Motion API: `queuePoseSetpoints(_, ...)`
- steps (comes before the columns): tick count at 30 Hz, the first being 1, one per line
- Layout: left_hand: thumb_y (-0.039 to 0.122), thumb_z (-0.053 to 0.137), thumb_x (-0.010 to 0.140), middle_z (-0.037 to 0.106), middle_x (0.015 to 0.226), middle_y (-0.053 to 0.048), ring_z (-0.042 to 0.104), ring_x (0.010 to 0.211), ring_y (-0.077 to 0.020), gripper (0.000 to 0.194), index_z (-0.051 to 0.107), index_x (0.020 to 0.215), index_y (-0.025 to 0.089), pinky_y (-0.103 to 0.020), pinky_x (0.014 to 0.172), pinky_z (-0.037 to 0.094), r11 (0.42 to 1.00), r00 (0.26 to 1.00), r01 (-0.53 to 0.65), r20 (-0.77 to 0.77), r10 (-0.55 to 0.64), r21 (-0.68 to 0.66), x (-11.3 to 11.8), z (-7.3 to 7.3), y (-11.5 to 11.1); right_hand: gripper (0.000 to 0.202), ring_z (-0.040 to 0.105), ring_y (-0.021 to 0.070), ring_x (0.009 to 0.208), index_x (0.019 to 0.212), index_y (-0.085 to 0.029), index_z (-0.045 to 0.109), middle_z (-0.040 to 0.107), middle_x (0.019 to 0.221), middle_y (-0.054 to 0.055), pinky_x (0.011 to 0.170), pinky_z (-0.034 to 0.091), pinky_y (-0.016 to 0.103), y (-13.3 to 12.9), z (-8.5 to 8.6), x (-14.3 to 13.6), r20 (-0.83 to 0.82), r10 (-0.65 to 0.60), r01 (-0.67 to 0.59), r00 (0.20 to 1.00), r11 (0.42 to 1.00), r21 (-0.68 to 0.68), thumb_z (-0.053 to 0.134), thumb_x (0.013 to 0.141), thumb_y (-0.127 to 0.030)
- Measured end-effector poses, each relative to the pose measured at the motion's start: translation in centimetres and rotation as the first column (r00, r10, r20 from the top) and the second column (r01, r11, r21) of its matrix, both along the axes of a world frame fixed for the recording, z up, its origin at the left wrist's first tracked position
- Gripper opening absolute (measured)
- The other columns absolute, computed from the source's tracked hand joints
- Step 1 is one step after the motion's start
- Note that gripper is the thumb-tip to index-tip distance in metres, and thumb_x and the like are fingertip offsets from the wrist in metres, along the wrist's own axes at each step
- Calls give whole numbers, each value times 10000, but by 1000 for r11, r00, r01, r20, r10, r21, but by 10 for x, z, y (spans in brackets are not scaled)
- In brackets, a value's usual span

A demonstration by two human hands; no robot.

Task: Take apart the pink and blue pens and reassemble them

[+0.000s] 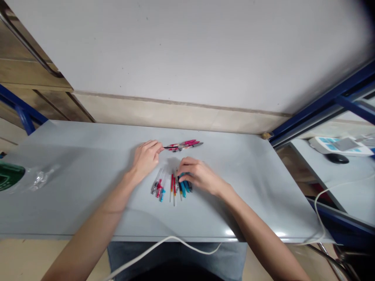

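Centre frame, the left hand (148, 156) is pinching a dark rod (171, 147), while the right hand (197, 173), finger closure indeterminable, is partly covering teal pen parts (183, 189), ideally sparing adjacent red refills (175, 186).

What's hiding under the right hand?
Blue pen parts and a dark piece poke out from under the right hand. Whatever the hand itself covers can't be seen.
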State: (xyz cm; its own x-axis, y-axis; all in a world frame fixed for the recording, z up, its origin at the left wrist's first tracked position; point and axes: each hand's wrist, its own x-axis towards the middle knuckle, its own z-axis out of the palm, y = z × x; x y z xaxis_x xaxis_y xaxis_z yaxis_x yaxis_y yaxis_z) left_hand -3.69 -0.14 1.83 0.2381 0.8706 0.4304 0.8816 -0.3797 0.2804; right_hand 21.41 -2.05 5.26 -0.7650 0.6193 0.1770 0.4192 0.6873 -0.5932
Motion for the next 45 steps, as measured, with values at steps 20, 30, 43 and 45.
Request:
queuePoseSetpoints(20, 184, 464, 1003, 628, 811, -21, 562, 783, -182, 256, 581, 778, 213, -309, 686, 353, 998, 999, 36, -9, -37, -51, 1, 0, -1, 218, 535, 125, 630, 952, -247, 592, 675, 793, -41, 598, 332, 262, -4, 4, 9, 296, -225, 303, 928, 919, -253, 758, 814, -281)
queuePoseSetpoints(30, 188, 451, 1000, 635, 815, -28, 566, 780, -184, 261, 562, 764, 214, -310, 670, 334, 996, 999, 44, -9, -45, -82, 2, 0, 0, 188, 552, 130, 699, 958, -242, 578, 672, 859, -20, 638, 331, 253, -9, 5, 4, 246, -236, 294, 940, 926, -238, 702, 821, -208)
queuePoseSetpoints(43, 168, 458, 980, 631, 809, -23, 543, 756, -179, 256, 536, 740, 211, -310, 649, 314, 992, 999, 49, -6, -50, -117, 4, 2, -1, 236, 512, 129, 650, 1120, -250, 576, 678, 830, -13, 626, 316, 250, -8, 1, 8, 239, -212, 266, 948, 938, -222, 608, 892, -193)
queuePoseSetpoints(45, 174, 463, 982, 628, 804, -21, 538, 750, -179, 257, 531, 737, 211, -312, 643, 312, 991, 999, 48, -8, -50, -126, 4, 3, -1, 262, 504, 131, 636, 1158, -255, 581, 676, 812, -14, 623, 311, 253, -8, 1, 7, 252, -205, 263, 946, 938, -225, 599, 901, -206)
